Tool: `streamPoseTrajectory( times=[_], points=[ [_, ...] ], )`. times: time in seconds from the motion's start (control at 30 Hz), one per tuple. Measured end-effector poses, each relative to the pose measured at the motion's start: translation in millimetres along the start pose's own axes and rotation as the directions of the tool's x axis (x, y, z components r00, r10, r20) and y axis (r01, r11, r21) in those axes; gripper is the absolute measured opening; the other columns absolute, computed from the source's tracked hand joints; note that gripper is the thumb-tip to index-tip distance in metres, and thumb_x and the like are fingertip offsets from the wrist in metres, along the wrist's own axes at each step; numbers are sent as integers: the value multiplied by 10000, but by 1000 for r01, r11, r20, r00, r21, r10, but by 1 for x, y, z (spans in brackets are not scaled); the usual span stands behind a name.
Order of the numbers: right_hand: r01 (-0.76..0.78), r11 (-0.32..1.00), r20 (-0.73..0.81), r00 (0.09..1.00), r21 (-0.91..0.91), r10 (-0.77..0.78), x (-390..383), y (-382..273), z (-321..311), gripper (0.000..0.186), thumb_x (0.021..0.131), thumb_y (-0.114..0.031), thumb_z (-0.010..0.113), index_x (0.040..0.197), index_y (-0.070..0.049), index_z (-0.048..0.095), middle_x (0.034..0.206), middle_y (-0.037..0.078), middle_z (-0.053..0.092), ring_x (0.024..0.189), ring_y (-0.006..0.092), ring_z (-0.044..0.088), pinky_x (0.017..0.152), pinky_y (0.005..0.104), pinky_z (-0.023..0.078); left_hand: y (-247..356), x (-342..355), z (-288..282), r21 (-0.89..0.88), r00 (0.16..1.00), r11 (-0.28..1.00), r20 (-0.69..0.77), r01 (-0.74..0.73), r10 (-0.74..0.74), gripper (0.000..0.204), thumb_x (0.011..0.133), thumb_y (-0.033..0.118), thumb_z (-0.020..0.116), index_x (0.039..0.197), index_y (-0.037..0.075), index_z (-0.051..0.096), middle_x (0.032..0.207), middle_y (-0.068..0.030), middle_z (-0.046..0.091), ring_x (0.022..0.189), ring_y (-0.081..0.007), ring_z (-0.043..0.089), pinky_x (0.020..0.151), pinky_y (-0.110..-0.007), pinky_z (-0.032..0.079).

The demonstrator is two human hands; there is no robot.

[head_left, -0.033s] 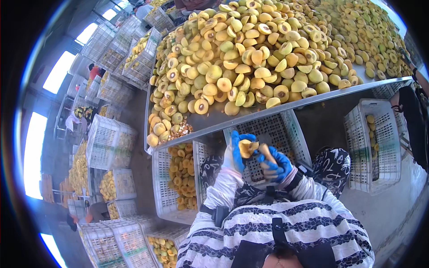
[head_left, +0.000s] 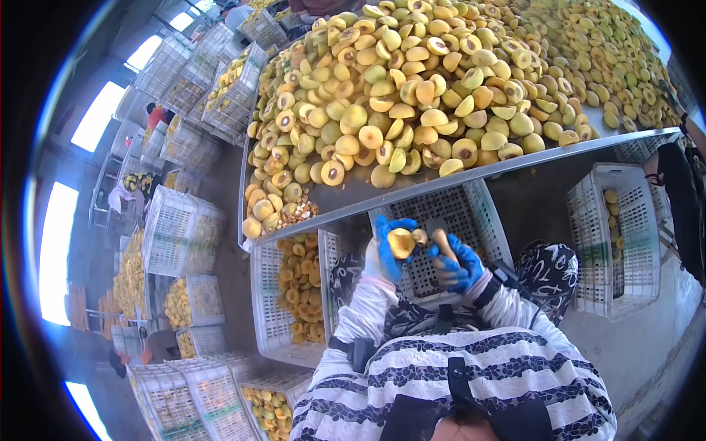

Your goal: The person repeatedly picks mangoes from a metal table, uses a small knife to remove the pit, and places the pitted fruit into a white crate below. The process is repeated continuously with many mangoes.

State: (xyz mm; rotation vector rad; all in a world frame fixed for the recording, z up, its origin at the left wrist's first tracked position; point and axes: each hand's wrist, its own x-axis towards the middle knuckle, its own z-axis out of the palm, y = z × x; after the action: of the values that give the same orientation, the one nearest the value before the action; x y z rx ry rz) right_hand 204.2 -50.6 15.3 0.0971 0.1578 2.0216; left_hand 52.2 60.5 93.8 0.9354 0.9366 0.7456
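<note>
Nearest, both blue-gloved hands meet below the front edge of the metal table point(head_left: 412, 192). The left hand point(head_left: 387, 246) curls its fingers around a halved yellow fruit point(head_left: 401, 242), cut face turned up toward the camera, probably so the stone side is open to work on. The right hand point(head_left: 457, 266) is closed around the wooden handle of a small tool point(head_left: 444, 245), its tip pointing toward the half.

Under the hands stands a white slotted crate point(head_left: 471, 213) that looks bare inside. To its left, another white crate point(head_left: 276, 294) holds cut halves. At the right, a third crate point(head_left: 625, 242) has only a few pieces.

Beyond, the table carries a heap of fruit halves point(head_left: 412, 95), spilling toward its left edge. Far left, stacked crates point(head_left: 180, 228) line the floor, several holding fruit.
</note>
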Motion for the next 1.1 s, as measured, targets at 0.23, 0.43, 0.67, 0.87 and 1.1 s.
streamPoseTrajectory(
  times=[0.23, 0.43, 0.67, 0.87, 1.1],
  points=[
    [-108, 279, -264, 742, -954, -616, 11, -5, -35, 281, 991, -318, 538, 1169, -105, 583, 677, -7, 555, 495, 99, 508, 420, 256, 394, 56, -19, -135, 844, 747, 463, -120, -270, 654, 386, 939, 352, 611, 1131, 20, 653, 1026, -122, 691, 851, -209, 669, 786, -330, 544],
    [89, 521, -393, 552, -849, -735, -3, -24, -2, 515, 960, -577, 478, 1017, -86, 621, 636, -1, 513, 436, 108, 459, 386, 257, 394, 113, 60, -161, 997, 673, -64, 75, -41, 736, 451, 836, 319, 696, 1221, 99, 614, 1237, -176, 582, 1084, -369, 591, 938, -439, 478],
    [-41, 481, -409, 595, -876, -692, -13, -8, 4, 497, 963, -555, 475, 1032, -89, 634, 656, 7, 535, 449, 117, 462, 399, 262, 397, 80, 178, -95, 996, 854, -33, 84, -79, 514, 444, 780, 183, 726, 1177, 120, 538, 1121, -185, 595, 1007, -355, 628, 843, -451, 518],
    [-56, 419, -319, 740, -906, -592, -8, 4, 48, 374, 991, -441, 510, 1019, -75, 578, 650, 27, 544, 421, 125, 483, 381, 274, 419, 91, 118, -94, -27, 959, 959, -13, -284, 284, 292, 845, 138, 654, 1132, 107, 608, 1043, -82, 632, 892, -222, 645, 667, -358, 571],
    [29, 314, -131, 869, -949, -478, 33, 23, 98, 467, 979, -502, 508, 1130, -62, 548, 677, 16, 561, 407, 90, 463, 351, 239, 375, 62, 42, -21, -65, 844, 841, -31, -537, 536, 400, 1014, 357, 496, 1100, -21, 598, 986, -134, 675, 784, -185, 661, 557, -264, 511]
  ],
)
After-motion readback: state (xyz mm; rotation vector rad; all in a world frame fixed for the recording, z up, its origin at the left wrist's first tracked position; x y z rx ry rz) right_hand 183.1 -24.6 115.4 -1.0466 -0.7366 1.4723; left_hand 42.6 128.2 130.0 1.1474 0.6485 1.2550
